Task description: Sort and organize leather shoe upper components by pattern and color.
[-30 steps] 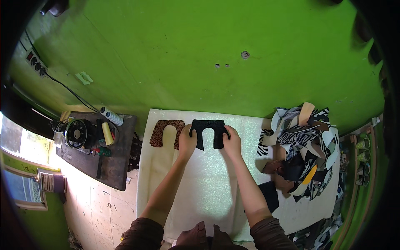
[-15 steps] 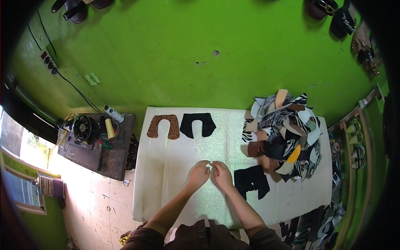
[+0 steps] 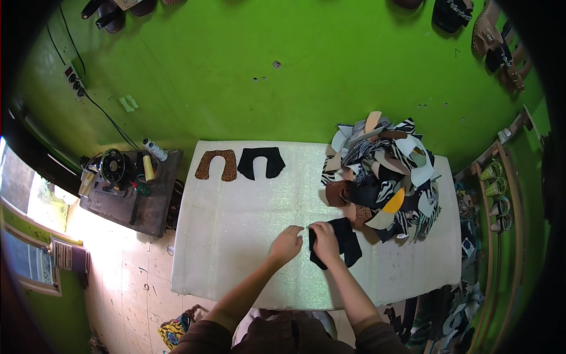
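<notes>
My right hand [image 3: 325, 241] lies over the left part of a black cut-out piece [image 3: 348, 239] on the table, its fingers closed at the piece's edge. Just to the left, my left hand [image 3: 287, 245] hovers low over the white surface, fingers partly stretched toward the right hand; nothing is visible in it. Near the far left edge of the table lie a leopard-print U-shaped cut-out [image 3: 206, 168] and a black U-shaped cut-out [image 3: 252, 163], side by side with their openings facing me.
A large heap of mixed scraps [image 3: 383, 171] covers the white table's [image 3: 236, 236] right side. To the left stands a sewing machine table [image 3: 153, 203] with thread cones [image 3: 154, 150]. A wooden rack with shoes [image 3: 495, 189] is at the right; sandals hang on the green wall [image 3: 206, 76].
My right hand has moved from beside my left hand onto the black piece, which has shifted and turned a little. My hands were together over the table before. The whole view has shifted slightly.
</notes>
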Demonstrator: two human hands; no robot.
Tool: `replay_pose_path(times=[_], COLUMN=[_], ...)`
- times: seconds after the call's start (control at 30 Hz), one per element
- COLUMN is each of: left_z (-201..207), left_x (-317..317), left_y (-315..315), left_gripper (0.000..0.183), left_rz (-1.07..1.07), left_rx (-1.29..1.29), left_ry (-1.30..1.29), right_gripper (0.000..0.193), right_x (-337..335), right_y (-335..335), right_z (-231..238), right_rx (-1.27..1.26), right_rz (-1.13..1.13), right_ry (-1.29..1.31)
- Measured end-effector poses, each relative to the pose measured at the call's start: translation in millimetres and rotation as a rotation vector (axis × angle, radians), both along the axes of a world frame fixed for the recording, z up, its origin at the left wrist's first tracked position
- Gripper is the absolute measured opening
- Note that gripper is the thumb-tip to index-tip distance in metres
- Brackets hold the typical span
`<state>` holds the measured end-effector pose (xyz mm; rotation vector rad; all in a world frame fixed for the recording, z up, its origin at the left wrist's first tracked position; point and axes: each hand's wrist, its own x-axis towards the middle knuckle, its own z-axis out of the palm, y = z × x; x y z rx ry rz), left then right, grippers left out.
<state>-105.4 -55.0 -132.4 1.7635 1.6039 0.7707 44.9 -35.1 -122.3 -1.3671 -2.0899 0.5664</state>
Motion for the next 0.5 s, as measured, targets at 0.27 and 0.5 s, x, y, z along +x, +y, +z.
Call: replay_pose_path(times=[0.27, 0.5], left_z=[-1.0, -12.7], left_x=[48.5, 70.6], left_y=[-0.4, -6.8], left_gripper=[0.033, 0.036], left_rz=[-0.036, 0.068], left_rx=[-0.050, 0.126], left_ry=[0.094, 0.242], right_gripper=[0.041, 0.033], right_x=[56.5, 77.8], right_y=[24.9, 2.4], right_z=[14.1, -2.4], right_rx=[-0.142, 0.001], right_rz=[0.112, 0.124], right_ry=[-0.155, -0.337])
